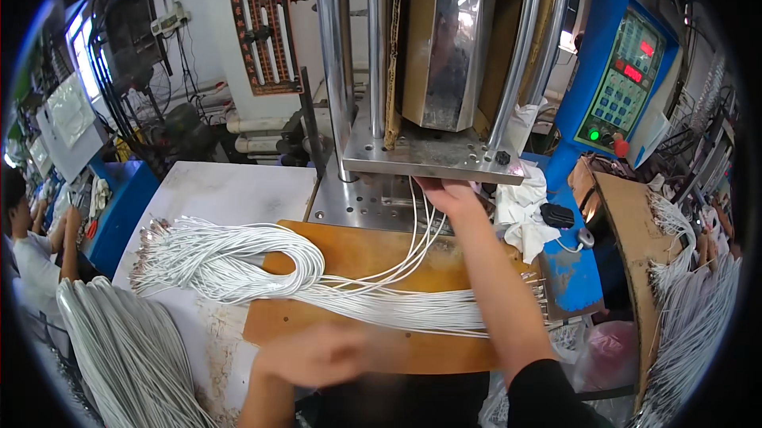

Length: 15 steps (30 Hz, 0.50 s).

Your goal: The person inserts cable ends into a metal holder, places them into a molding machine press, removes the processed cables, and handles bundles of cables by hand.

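Note:
My right hand (451, 196) reaches under the steel press plate (432, 162), and the plate hides its fingers. A few loose white cables (418, 244) run up beneath the plate, just left of that hand. Whether the hand grips anything cannot be seen. Smeared by motion, my left hand (317, 355) hovers over the front edge of the brown board (341, 360). Nearest to it lies a bundle of white cables (397, 309), stretched across the board under my right forearm. At its left, the bundle bends into a thick loop (298, 257) on the white tabletop (238, 186).
Steel columns (337, 71) rise around the press. To the right stands a blue control box (619, 79) with a red knob, near white cloth (520, 217) and a black computer mouse (557, 215). More cables hang at lower left (127, 348). A co-worker (36, 237) sits at far left.

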Motion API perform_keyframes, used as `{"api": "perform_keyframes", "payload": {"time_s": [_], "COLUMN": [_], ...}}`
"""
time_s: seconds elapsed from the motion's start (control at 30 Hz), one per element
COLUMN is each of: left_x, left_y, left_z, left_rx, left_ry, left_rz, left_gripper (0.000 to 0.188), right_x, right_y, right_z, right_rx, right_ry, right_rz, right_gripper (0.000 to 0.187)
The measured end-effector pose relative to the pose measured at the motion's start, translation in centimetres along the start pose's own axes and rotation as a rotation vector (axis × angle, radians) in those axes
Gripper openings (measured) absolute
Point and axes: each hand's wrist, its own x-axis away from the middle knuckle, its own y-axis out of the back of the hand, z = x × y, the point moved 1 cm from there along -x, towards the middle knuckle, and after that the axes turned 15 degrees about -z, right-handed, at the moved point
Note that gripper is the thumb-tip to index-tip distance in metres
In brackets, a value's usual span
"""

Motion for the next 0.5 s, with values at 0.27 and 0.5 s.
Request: {"api": "perform_keyframes", "payload": {"time_s": [0.27, 0.5], "left_x": [9.1, 8.8], "left_y": [-7.5, -8.1], "left_z": [13.2, 16.0], "left_rx": [0.041, 0.445], "left_ry": [0.512, 0.508], "left_rz": [-0.174, -1.035], "left_gripper": [0.035, 0.016], "right_x": [2.2, 19.0], "right_y": [0.7, 14.3], "right_z": [5.6, 21.4], "right_rx": [0.478, 0.644], "right_ry": [0.006, -0.058], "right_rz": [0.116, 0.526], "right_gripper": [0.03, 0.058]}}
